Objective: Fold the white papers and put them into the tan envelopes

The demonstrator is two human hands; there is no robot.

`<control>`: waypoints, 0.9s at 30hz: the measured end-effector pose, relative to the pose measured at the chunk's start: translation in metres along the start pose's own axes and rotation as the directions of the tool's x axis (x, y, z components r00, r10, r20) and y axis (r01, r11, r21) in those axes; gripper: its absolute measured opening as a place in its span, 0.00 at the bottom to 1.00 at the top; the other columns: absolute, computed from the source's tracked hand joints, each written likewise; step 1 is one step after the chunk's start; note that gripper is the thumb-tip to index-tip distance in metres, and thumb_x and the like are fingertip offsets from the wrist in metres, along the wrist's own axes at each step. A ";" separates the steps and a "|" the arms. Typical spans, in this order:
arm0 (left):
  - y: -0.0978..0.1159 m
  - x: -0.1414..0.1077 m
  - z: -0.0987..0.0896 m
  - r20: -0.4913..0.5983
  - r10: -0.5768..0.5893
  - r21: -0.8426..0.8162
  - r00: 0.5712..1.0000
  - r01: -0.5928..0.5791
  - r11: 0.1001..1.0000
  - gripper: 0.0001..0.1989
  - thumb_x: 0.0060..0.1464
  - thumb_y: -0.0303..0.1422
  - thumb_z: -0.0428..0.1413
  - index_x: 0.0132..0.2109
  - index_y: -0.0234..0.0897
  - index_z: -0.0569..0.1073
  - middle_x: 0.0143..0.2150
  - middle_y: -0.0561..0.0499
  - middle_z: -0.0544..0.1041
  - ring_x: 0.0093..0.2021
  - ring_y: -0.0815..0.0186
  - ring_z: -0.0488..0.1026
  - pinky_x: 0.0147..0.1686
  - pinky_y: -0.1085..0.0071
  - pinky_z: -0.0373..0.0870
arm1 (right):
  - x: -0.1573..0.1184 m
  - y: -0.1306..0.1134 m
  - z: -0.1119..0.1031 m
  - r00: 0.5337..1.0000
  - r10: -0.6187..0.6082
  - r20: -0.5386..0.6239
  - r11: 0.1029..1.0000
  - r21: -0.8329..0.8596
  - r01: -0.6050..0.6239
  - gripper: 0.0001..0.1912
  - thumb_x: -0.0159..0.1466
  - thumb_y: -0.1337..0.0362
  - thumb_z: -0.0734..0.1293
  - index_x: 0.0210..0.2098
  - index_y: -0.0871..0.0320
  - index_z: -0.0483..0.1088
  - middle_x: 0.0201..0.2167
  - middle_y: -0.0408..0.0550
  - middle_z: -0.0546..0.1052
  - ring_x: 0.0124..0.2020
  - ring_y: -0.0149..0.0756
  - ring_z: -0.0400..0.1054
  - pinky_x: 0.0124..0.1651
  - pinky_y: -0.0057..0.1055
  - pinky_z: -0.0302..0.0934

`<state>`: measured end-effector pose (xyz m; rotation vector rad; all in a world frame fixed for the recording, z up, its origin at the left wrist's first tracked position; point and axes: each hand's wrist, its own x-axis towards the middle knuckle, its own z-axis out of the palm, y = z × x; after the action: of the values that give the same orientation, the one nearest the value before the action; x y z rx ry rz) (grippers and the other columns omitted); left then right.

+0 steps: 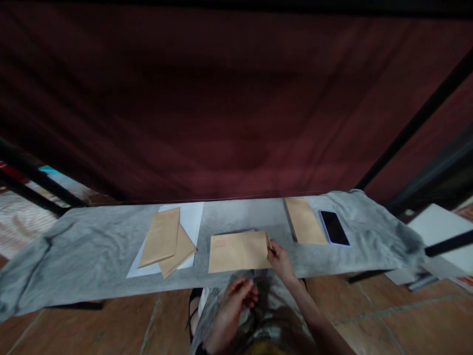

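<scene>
A brown envelope (238,252) with a small reddish print at its upper left lies crosswise in the middle of the grey cloth. My right hand (280,260) pinches the flap at its right end, which is partly raised. A sliver of something pale shows behind its top edge. My left hand (238,298) hovers just in front of the table edge, below the envelope and apart from it, with its fingers curled; whether it holds anything is hidden.
Two brown envelopes (161,236) overlap on white paper (192,215) at the left. At the right lie more brown envelopes (305,222) and a phone (334,228). A dark red curtain (236,108) hangs behind the cloth-covered table (99,246); black bars flank it.
</scene>
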<state>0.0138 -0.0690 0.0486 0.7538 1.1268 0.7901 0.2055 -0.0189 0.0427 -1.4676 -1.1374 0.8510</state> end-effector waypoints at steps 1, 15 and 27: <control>0.004 0.000 0.001 -0.012 0.135 0.174 0.991 -0.131 0.976 0.15 0.49 0.46 0.65 0.36 0.40 0.78 0.37 0.43 0.81 0.42 0.52 0.80 0.44 0.59 0.75 | 0.002 0.002 -0.004 1.000 -0.014 0.018 1.000 -0.010 0.014 0.11 0.57 0.58 0.65 0.33 0.55 0.77 0.27 0.44 0.79 0.32 0.39 0.71 0.40 0.32 0.67; 0.046 0.052 -0.013 0.511 0.487 0.857 0.708 -0.461 -0.228 0.58 0.45 0.46 0.68 0.75 0.43 0.44 0.73 0.36 0.56 0.74 0.42 0.49 0.69 0.36 0.39 | -0.003 0.012 -0.020 0.987 -0.001 0.160 0.995 -0.101 0.017 0.15 0.63 0.56 0.60 0.38 0.54 0.77 0.32 0.46 0.80 0.35 0.42 0.75 0.38 0.34 0.69; 0.041 0.040 -0.006 0.487 0.570 0.873 0.662 -0.389 -0.293 0.50 0.51 0.43 0.64 0.74 0.41 0.49 0.68 0.36 0.63 0.70 0.41 0.56 0.68 0.36 0.44 | -0.023 -0.032 -0.038 0.969 -0.010 0.246 0.985 -0.167 0.053 0.18 0.67 0.50 0.63 0.39 0.55 0.78 0.33 0.49 0.80 0.35 0.43 0.74 0.41 0.36 0.68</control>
<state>0.0104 -0.0134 0.0624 2.7388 1.4249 0.5240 0.2277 -0.0525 0.0801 -1.5097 -1.4449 0.9494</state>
